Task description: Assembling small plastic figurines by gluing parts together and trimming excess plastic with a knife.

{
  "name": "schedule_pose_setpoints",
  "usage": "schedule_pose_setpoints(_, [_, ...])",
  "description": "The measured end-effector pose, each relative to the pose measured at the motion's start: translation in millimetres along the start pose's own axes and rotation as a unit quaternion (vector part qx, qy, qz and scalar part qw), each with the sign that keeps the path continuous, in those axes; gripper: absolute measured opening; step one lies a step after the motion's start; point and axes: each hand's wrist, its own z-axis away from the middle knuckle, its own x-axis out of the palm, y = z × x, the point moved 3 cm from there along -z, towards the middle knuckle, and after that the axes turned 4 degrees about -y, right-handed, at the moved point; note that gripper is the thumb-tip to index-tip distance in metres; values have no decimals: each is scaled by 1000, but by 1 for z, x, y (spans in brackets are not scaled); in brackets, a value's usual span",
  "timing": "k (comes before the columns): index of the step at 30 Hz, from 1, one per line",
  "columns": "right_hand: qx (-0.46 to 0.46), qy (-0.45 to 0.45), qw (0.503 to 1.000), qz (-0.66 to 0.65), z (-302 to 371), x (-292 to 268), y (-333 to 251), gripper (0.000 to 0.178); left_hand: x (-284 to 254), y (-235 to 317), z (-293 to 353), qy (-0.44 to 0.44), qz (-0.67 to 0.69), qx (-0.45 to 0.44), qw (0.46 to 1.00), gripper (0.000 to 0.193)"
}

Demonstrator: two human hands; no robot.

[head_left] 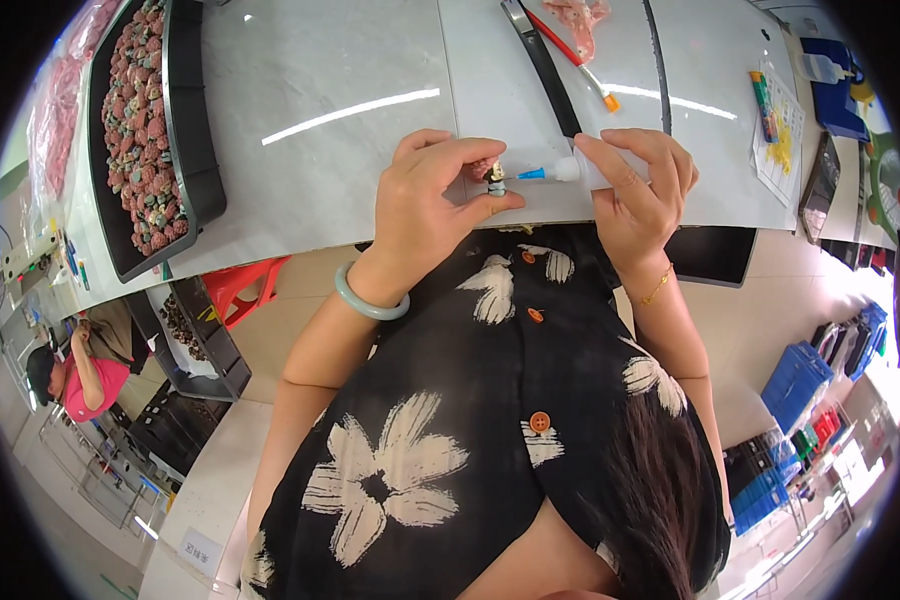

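Observation:
Between the thumb and fingers of my left hand (420, 195) is a small figurine (496, 176) with a pink top, partly covered by the fingers. My right hand (642, 190) is closed around a white squeeze bottle (568, 169), held on its side above the table's near edge. The bottle's blue needle tip (532, 174) points left at the figurine, its thin end very close to it. Whether the needle touches the surface I cannot tell.
A black tray (198, 150) full of small pink and grey pieces stands at the left. Beyond my hands lie a long black tool (545, 75) and a red-handled brush (560, 40). Markers (765, 105) rest on paper at the right. Another person (80, 375) is at the far left.

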Motion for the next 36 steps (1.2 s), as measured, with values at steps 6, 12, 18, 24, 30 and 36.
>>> schedule_pose_setpoints(6, [-6,8,1000,0,3,1,1,51,3,-3,0,0,-9,24,1000,37])
schedule_pose_setpoints(12, [-7,18,1000,3,7,5,2,51,4,-8,1,-11,-18,23,1000,36])
schedule_pose_setpoints(18, [-18,46,999,10,10,8,3,41,6,-11,2,-9,-18,27,999,37])
schedule_pose_setpoints(24, [-18,42,999,14,12,8,1,50,6,-12,3,-15,-22,22,999,37])
schedule_pose_setpoints(30, [-19,46,999,16,13,9,1,52,7,-13,4,-7,-22,30,999,36])
schedule_pose_setpoints(36, [2,26,1000,0,11,5,4,47,6,-10,4,0,7,16,1000,35])
